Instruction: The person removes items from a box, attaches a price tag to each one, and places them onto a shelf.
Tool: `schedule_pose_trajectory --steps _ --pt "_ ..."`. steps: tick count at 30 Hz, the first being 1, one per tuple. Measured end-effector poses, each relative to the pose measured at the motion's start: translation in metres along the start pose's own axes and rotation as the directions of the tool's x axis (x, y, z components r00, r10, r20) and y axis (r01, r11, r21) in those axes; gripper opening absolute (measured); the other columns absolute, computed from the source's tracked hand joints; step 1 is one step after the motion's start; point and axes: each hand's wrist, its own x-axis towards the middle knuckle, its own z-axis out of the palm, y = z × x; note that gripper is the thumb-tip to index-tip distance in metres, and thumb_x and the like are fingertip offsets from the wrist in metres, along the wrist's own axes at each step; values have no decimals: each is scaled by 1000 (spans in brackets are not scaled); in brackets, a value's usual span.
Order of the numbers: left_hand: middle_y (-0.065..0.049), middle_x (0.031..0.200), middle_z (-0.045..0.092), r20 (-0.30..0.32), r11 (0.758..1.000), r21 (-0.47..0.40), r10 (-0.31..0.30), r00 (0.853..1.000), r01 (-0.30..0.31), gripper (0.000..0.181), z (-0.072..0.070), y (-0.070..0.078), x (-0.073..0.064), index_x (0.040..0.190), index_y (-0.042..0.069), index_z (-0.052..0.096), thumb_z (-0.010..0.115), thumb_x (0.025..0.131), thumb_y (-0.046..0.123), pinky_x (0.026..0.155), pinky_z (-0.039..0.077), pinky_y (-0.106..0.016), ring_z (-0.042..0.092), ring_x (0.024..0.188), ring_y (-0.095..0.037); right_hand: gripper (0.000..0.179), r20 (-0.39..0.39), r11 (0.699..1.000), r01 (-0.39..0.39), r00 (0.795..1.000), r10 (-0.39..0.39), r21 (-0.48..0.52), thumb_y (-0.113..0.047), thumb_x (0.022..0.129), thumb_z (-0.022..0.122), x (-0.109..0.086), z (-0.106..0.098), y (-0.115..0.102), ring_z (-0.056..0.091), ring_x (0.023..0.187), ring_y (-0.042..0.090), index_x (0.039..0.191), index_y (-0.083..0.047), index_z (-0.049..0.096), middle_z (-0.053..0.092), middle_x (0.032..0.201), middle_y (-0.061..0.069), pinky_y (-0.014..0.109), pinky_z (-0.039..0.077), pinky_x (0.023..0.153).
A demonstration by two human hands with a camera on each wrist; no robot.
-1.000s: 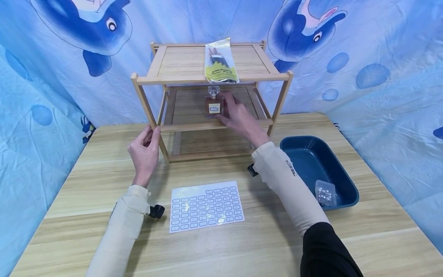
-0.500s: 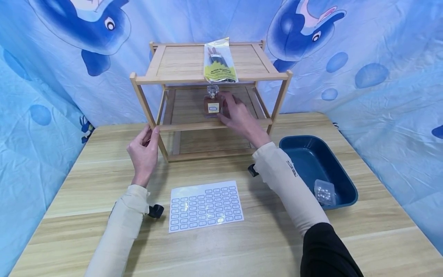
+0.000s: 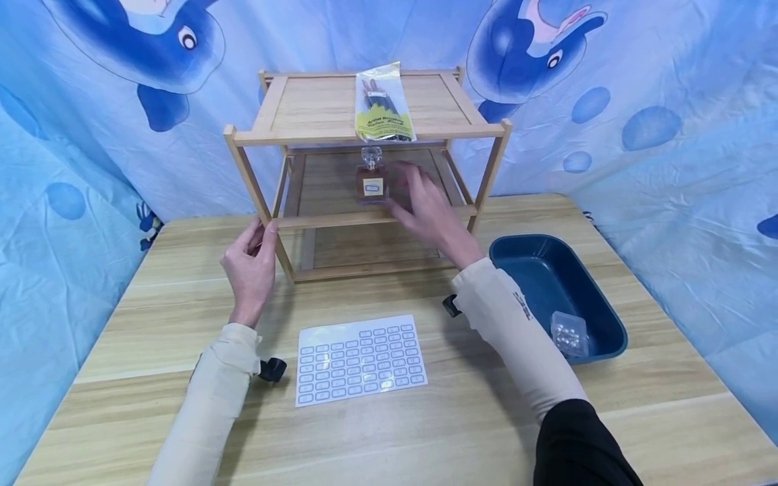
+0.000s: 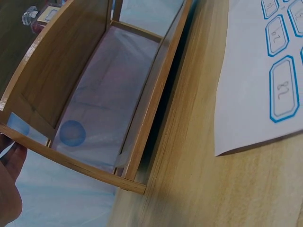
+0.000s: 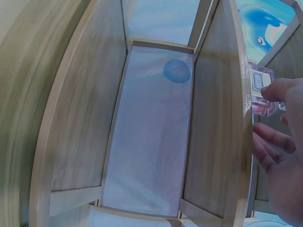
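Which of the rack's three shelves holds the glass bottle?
The middle shelf: the bottle stands there, while the top shelf bears the brush packet and the bottom shelf shows neither.

My right hand hovers at the front edge of the light-brown wooden middle board, fingers loosely bent. My thumb overlaps the boxy clear-glass bottle with a blue-bordered white label, just above that edge; I cannot tell whether I touch it.
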Motion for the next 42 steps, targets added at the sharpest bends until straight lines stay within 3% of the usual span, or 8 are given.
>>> schedule_pose_trajectory --steps 4,8,12,17,23,28,33,42 --pt "-28 113 71 6 1000 15 23 1000 -23 31 0 -2 0 129 -10 66 65 102 6 79 53 -12 66 91 9 55 -6 1000 -8 1000 8 -29 -16 100 68 -5 -4 -2 58 117 35 145 1 41 59 126 21 46 49 98" --pt "-27 116 71 12 998 51 42 999 -42 33 -1 -19 2 132 -8 64 64 103 8 81 52 -12 64 93 10 51 -10 998 -15 1000 15 -56 -17 100 68 -13 -9 -5 59 116 34 141 3 46 61 124 20 45 49 98" --pt "-21 117 73 14 998 64 -4 1000 3 33 -4 -32 7 132 -2 67 66 104 15 80 52 -13 66 92 5 51 12 996 -32 999 33 -82 -18 101 68 -24 -14 -9 57 118 34 142 4 47 62 127 20 45 49 100" --pt "-16 117 74 31 995 83 -57 998 55 38 -5 -29 7 129 -2 69 68 102 25 88 54 -21 69 100 -11 50 28 993 -66 997 69 -101 -18 101 69 -44 -25 -11 56 118 33 142 3 49 60 130 20 46 49 99" --pt "-5 101 62 -16 994 101 47 999 -45 22 2 -30 -2 113 -9 62 67 97 6 84 47 -26 57 89 -12 48 59 980 -154 985 162 -124 -20 101 69 -72 -41 -5 56 117 31 141 0 51 59 130 16 48 48 99" --pt "-13 90 64 100 988 89 114 988 -123 12 12 -28 -17 101 -10 63 67 95 1 75 45 -24 55 81 -11 48 73 967 -204 973 217 -153 -21 100 71 -98 -55 5 57 115 33 140 -1 52 61 126 17 52 49 97" --pt "-17 98 69 314 995 81 33 949 -62 12 27 -18 -31 104 -5 67 69 97 4 78 51 -25 62 87 -19 43 72 960 -246 964 257 -132 -19 102 68 -124 -67 16 57 114 36 137 1 53 61 123 20 57 49 95" --pt "-17 113 70 561 996 -52 -28 828 69 21 66 0 -52 116 -3 66 70 99 8 93 56 -45 68 105 -30 44 100 935 -336 932 348 -116 -25 105 64 -166 -88 24 56 117 38 139 1 52 61 124 21 59 46 95"
